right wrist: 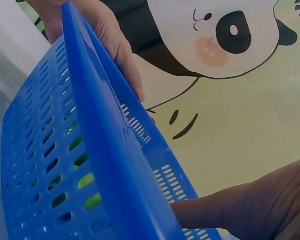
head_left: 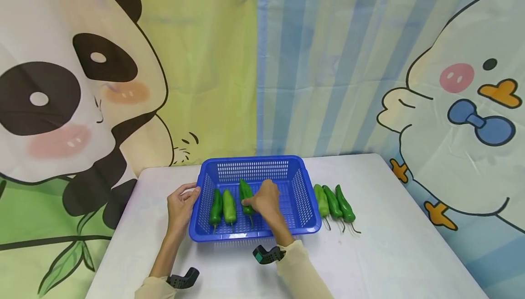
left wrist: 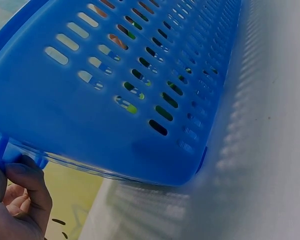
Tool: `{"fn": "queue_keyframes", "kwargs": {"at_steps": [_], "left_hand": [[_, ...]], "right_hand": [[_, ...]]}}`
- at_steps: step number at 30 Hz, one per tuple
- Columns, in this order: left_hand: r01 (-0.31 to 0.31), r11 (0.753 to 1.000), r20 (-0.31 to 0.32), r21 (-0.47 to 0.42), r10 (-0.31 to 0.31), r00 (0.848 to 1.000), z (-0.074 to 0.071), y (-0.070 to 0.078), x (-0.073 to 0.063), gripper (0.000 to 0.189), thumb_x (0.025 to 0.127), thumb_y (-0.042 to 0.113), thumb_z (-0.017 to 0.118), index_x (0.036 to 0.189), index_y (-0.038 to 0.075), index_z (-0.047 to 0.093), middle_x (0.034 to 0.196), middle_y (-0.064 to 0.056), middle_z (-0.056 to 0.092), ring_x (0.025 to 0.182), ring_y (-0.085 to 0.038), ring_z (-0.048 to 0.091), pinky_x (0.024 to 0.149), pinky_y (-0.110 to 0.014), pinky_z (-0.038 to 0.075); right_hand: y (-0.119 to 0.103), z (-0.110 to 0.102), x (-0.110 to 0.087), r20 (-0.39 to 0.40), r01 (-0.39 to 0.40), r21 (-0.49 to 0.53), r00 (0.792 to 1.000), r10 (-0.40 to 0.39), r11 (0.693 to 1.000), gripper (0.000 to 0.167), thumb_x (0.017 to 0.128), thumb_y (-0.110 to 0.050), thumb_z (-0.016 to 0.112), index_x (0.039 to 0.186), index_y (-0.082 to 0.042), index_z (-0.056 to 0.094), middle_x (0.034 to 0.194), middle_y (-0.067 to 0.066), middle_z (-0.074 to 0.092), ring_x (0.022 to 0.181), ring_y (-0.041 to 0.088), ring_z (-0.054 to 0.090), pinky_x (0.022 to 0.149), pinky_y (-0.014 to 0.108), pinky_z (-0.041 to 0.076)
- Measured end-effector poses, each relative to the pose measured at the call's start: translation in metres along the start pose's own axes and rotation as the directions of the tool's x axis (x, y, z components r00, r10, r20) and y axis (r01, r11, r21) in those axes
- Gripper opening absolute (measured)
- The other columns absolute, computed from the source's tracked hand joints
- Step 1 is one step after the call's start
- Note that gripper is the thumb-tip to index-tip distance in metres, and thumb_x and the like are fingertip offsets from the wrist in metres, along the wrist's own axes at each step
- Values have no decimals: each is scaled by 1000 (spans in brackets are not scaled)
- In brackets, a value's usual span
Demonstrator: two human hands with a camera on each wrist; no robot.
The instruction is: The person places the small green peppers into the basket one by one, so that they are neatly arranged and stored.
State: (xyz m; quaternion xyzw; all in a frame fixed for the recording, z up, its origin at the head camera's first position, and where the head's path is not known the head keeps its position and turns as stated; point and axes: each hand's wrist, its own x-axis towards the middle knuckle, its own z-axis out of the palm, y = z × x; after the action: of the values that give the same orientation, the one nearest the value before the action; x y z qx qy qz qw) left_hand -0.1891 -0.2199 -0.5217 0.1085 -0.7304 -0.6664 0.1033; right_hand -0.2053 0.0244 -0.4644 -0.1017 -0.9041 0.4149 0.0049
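A blue plastic basket (head_left: 254,236) with slotted walls stands on the white table. My left hand (head_left: 180,208) pinches its left rim; the left wrist view shows thumb and finger (left wrist: 32,185) at that edge. Inside the basket, a dark green chili pepper (head_left: 216,210) and a lighter green pepper (head_left: 229,208) lie side by side, stems towards me. My right hand (head_left: 266,201) reaches into the middle of the basket and grips another green pepper (head_left: 244,190), its thumb across it. The basket wall hides most of that hand's grip in the right wrist view.
Right of the basket, a light green pepper (head_left: 321,200) and two darker green peppers (head_left: 333,203) lie in a row on the table (head_left: 389,253). Behind the table hangs a cloth backdrop (head_left: 213,71) with a panda and a white bird.
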Motion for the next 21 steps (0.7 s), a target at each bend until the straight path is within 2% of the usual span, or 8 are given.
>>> {"fn": "queue_keyframes", "kwargs": {"at_steps": [2,5,8,9,12,18,21], "left_hand": [[-1,1000,-4,-1,1,1000,0,0,0,36,109,26,71,134,0,71,100,-9,84,74,-5,76,68,-21,65],[0,1000,-2,-5,0,1000,0,0,0,36,109,26,71,134,0,71,101,-11,83,74,-6,77,69,-21,65],[-2,1000,-4,1,2,1000,0,0,-1,36,109,26,70,134,0,71,100,-10,83,74,-5,77,69,-21,65],[-7,1000,-6,2,7,1000,0,1,-1,36,109,25,71,133,-1,71,99,-10,83,74,-6,77,69,-21,65],[-10,1000,-6,10,10,1000,0,1,-2,36,109,26,70,133,-1,71,98,-7,83,74,-5,76,69,-21,65],[-8,1000,-2,8,8,1000,0,0,-1,37,109,26,70,134,-1,71,98,-9,83,74,-6,77,69,-21,65],[-6,1000,-2,16,6,1000,0,0,-1,37,109,27,70,134,0,71,100,-10,83,74,-6,77,69,-21,65]], "right_hand": [[-1,2,-1,-5,37,-1,999,-37,999,48,61,-11,108,80,-1,65,70,3,54,69,20,54,63,36,55],[2,9,2,12,60,7,998,-60,998,49,61,-9,108,78,-3,62,70,2,49,69,20,52,63,37,52],[24,34,20,-8,100,-21,995,-100,995,54,58,-13,109,77,-8,59,70,0,46,67,19,49,59,40,46],[35,46,30,-10,109,-30,994,-110,994,54,57,-14,109,81,-8,61,71,0,49,68,19,50,61,42,46],[59,72,49,-34,144,-71,989,-146,987,57,52,-19,110,79,-12,60,72,-2,51,69,18,50,61,44,43],[59,77,52,8,143,-58,990,-143,988,57,52,-21,110,85,-11,65,77,1,61,74,19,58,61,39,51],[60,84,57,39,119,-57,992,-116,991,56,51,-19,110,85,-12,66,77,0,64,77,18,61,68,38,53]]}}
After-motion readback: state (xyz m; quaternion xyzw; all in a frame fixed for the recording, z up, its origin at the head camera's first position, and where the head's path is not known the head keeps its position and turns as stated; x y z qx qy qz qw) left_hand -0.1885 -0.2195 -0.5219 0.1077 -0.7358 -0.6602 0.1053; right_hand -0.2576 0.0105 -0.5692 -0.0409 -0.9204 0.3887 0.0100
